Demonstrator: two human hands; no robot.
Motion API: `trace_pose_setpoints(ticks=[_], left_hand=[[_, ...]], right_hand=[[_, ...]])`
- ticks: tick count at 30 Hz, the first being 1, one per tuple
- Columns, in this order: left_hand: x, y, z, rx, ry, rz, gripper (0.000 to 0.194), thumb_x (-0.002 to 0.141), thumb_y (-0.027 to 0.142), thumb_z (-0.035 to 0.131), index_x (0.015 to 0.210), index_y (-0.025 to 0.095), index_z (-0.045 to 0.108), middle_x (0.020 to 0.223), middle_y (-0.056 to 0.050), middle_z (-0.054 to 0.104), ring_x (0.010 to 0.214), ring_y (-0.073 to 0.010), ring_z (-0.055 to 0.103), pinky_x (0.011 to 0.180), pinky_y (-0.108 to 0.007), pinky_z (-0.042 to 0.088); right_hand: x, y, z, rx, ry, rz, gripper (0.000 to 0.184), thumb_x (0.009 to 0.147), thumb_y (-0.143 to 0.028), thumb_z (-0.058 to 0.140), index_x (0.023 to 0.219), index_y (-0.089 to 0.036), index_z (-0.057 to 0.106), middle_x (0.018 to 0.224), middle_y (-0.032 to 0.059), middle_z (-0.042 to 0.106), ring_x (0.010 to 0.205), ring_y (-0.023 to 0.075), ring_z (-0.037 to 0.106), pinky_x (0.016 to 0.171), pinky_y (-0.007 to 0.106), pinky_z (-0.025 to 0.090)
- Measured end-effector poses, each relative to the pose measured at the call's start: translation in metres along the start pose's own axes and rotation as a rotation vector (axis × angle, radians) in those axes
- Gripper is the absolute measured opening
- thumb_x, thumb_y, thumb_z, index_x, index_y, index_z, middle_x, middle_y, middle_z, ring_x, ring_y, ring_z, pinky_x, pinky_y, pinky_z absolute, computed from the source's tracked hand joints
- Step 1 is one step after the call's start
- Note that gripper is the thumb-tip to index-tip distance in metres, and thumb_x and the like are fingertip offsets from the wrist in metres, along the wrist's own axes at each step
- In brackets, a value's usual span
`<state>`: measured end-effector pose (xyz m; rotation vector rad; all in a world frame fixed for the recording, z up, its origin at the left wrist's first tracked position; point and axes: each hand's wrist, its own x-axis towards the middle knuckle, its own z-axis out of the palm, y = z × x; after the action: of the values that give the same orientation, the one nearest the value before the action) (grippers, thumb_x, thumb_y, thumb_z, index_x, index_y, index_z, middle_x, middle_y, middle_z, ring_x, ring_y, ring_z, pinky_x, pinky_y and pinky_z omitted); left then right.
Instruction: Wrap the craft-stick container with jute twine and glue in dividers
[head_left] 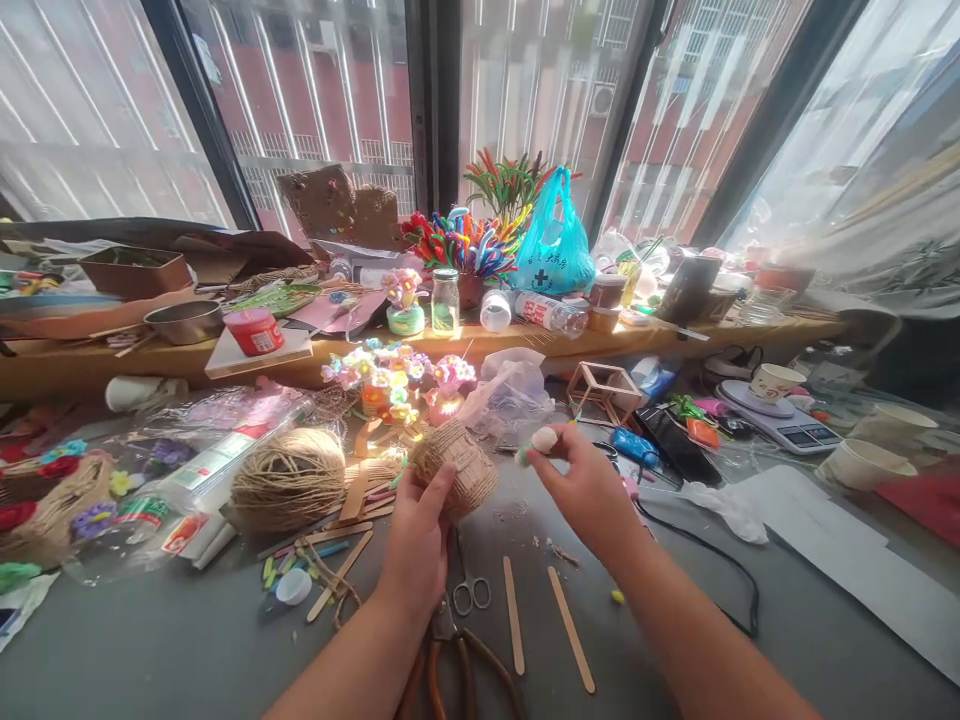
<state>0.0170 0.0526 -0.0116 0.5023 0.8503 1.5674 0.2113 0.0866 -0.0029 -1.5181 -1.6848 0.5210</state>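
Note:
My left hand (416, 540) is wrapped round a small pot covered in wound jute twine (459, 468), held just above the grey table (150, 650). To its right, my right hand (585, 490) pinches a small white ball with a green stem (541, 440) between thumb and fingertips, close beside the pot. A large ball of jute twine (289, 478) lies on the table left of my left hand.
Two wooden craft sticks (514, 615) and small scissors (469, 590) lie below my hands, pliers (450, 665) at the near edge. Pipe-cleaner flowers (397, 378), a plastic bag (510, 400), a wooden frame (606, 390), a kitchen scale (787, 420), paper cups (862, 462) and a cluttered windowsill shelf (450, 345) surround them.

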Motion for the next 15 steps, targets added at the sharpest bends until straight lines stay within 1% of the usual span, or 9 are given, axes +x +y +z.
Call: trace_pose_setpoints(ticks=[1, 2, 4, 6, 8, 9, 12, 15], left_hand=[[0.000, -0.001, 0.000, 0.006, 0.005, 0.008, 0.055, 0.076, 0.037, 0.088, 0.124, 0.023, 0.064, 0.123, -0.008, 0.076, 0.110, -0.0255, 0.073, 0.098, -0.039, 0.056], [0.001, -0.002, 0.000, 0.015, 0.007, 0.017, 0.055, 0.076, 0.037, 0.088, 0.123, 0.023, 0.064, 0.123, -0.008, 0.076, 0.110, -0.0252, 0.073, 0.098, -0.039, 0.056], [0.001, -0.005, -0.001, 0.038, -0.005, 0.037, 0.054, 0.076, 0.038, 0.088, 0.122, 0.022, 0.064, 0.122, -0.009, 0.076, 0.111, -0.0253, 0.072, 0.098, -0.039, 0.055], [0.000, -0.007, -0.002, 0.064, -0.040, 0.058, 0.054, 0.077, 0.038, 0.087, 0.123, 0.024, 0.063, 0.124, -0.009, 0.075, 0.114, -0.0261, 0.071, 0.099, -0.039, 0.055], [-0.001, -0.010, -0.004, 0.093, -0.092, 0.071, 0.054, 0.079, 0.037, 0.086, 0.126, 0.026, 0.061, 0.126, -0.008, 0.074, 0.118, -0.0268, 0.069, 0.101, -0.040, 0.054], [-0.002, -0.010, -0.004, 0.111, -0.117, 0.075, 0.054, 0.080, 0.037, 0.085, 0.126, 0.026, 0.061, 0.127, -0.008, 0.074, 0.120, -0.0268, 0.068, 0.103, -0.040, 0.053], [-0.004, -0.012, -0.006, 0.156, -0.163, 0.082, 0.052, 0.082, 0.037, 0.084, 0.127, 0.027, 0.060, 0.128, -0.008, 0.073, 0.121, -0.0270, 0.068, 0.102, -0.040, 0.053], [-0.005, -0.013, -0.006, 0.156, -0.159, 0.077, 0.053, 0.082, 0.038, 0.084, 0.128, 0.028, 0.060, 0.126, -0.007, 0.073, 0.121, -0.0278, 0.067, 0.100, -0.040, 0.054]], right_hand=[[-0.011, -0.003, -0.004, 0.109, -0.017, -0.028, 0.030, 0.096, -0.047, 0.060, 0.113, -0.023, 0.064, 0.102, 0.0060, 0.073, 0.092, 0.0229, 0.069, 0.078, 0.032, 0.053], [-0.022, -0.005, -0.008, 0.205, -0.015, -0.037, 0.035, 0.098, -0.051, 0.058, 0.118, -0.023, 0.064, 0.096, 0.0046, 0.071, 0.085, 0.0218, 0.069, 0.073, 0.031, 0.054], [-0.042, -0.010, -0.014, 0.318, -0.047, -0.025, 0.041, 0.102, -0.053, 0.051, 0.129, -0.024, 0.061, 0.088, 0.0020, 0.068, 0.074, 0.0195, 0.066, 0.066, 0.030, 0.054], [-0.055, -0.015, -0.017, 0.249, -0.061, -0.043, 0.040, 0.102, -0.050, 0.054, 0.132, -0.025, 0.062, 0.093, 0.0037, 0.069, 0.084, 0.0213, 0.068, 0.073, 0.032, 0.056], [-0.063, -0.020, -0.017, 0.124, -0.029, -0.109, 0.034, 0.098, -0.044, 0.062, 0.127, -0.025, 0.065, 0.102, 0.0061, 0.071, 0.095, 0.0236, 0.069, 0.081, 0.034, 0.056], [-0.064, -0.023, -0.017, 0.078, -0.006, -0.160, 0.030, 0.097, -0.040, 0.064, 0.122, -0.025, 0.067, 0.104, 0.0066, 0.072, 0.097, 0.0240, 0.068, 0.082, 0.034, 0.056], [-0.064, -0.031, -0.017, 0.027, 0.038, -0.326, 0.018, 0.095, -0.029, 0.065, 0.111, -0.025, 0.069, 0.100, 0.0057, 0.073, 0.092, 0.0229, 0.069, 0.079, 0.034, 0.056], [-0.062, -0.035, -0.019, 0.020, 0.063, -0.405, 0.017, 0.094, -0.023, 0.067, 0.111, -0.025, 0.069, 0.099, 0.0048, 0.072, 0.090, 0.0214, 0.069, 0.077, 0.032, 0.056]])
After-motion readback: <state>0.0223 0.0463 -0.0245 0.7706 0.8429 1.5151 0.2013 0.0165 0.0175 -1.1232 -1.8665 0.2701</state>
